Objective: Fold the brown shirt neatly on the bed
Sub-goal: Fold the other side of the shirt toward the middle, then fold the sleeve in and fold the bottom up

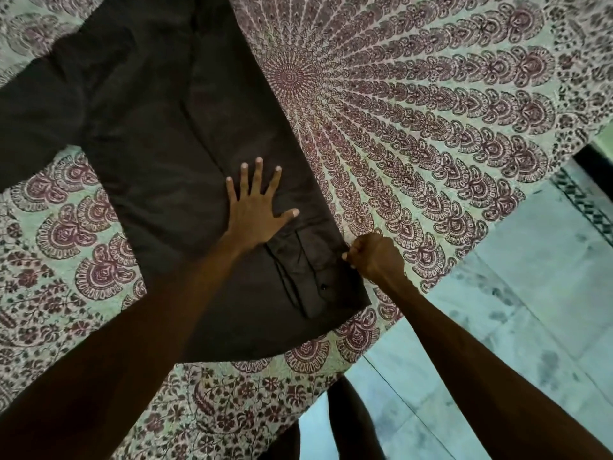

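A printed bedsheet [414,104] is covering the sleeping surface and filling most of the view. Its pale green ground is carrying a maroon and dark mandala pattern, with a round medallion [289,77] sitting near the upper middle and rows of scalloped, fan-like motifs radiating outward from it. A floral border [212,400] of small flowers and vines is running along the sheet's near edge. Beyond that edge, at the lower right, a pale tiled floor [491,293] is showing, its light marble-like surface looking smudged with grey marks. A dark patterned strip [583,207] is crossing the floor at the far right.
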